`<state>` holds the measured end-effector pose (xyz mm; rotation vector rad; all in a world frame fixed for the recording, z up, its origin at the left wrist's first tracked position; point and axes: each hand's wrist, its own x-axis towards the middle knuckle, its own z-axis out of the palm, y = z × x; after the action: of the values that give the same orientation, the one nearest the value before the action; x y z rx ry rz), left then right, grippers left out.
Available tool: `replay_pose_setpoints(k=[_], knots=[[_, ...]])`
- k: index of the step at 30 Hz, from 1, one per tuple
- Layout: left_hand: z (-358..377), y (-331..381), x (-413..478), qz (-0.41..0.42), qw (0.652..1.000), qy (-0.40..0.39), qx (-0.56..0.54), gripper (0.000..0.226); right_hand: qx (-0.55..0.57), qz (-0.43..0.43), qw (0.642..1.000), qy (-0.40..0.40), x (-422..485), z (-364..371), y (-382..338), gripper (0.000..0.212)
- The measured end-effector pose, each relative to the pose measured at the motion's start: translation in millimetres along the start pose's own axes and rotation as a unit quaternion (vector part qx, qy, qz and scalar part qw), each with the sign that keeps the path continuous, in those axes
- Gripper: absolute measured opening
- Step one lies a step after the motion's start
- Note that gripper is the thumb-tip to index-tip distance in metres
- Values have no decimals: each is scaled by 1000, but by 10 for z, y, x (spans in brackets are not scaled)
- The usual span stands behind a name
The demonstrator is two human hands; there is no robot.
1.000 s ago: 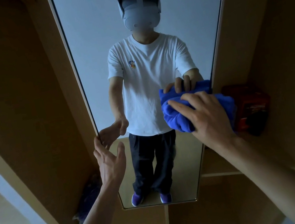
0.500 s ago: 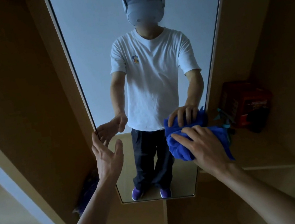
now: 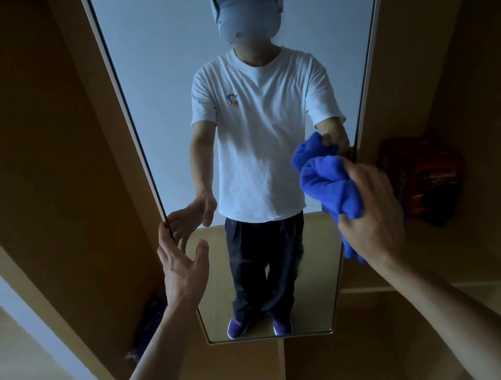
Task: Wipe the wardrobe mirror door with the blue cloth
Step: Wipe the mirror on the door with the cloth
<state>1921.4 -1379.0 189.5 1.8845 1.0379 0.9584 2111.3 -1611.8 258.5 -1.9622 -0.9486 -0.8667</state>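
Blue cloth [image 3: 329, 186] is seen bunched in the grip of the right hand [image 3: 370, 212], whose fingers are curled round its right side, so that most of the fabric bulges out to the left of and above the knuckles, while a loose end hangs below the wrist. The bundle is held against the mirror door [image 3: 163, 71] close to its right edge, where the top fold of the cloth meets its own reflection. The left hand [image 3: 181, 261] is held open with its fingers spread, nothing in its grip, and its fingertips are laid on the left edge of the mirror door. A red box [image 3: 422, 177] is seen on a shelf [image 3: 491, 252] just right of the cloth, and a dark purple bundle [image 3: 151, 319] is made out low down, left of the door, too dim to be identified. Compared with half a second ago, the cloth has been carried upward along the right side of the glass, and the hand that was then spread flat over it is now closed round it. The left hand has been kept at the same place on the door's edge.
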Motion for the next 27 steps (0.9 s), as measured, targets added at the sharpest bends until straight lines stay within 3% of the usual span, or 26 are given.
replay_pose_setpoints(k=[4, 15, 21, 25, 27], knots=[[6, -35, 9, 18, 1000, 5, 10, 87, 19, 22, 999, 37, -199, 98, 90, 44], [-36, -111, 45, 50, 999, 6, 9, 86, 45, 117, 991, 42, -279, 286, -74, 42], [-106, -182, 75, 75, 997, -18, 2, 83, 62, 125, 987, 75, -350, 402, -357, 45], [-228, -209, 86, 95, 995, -40, -11, 76, 89, 127, 987, 36, -333, 602, -583, 35], [-287, -165, 81, 106, 992, -51, -49, 72, 103, 137, 985, 20, -401, 744, -695, 43]])
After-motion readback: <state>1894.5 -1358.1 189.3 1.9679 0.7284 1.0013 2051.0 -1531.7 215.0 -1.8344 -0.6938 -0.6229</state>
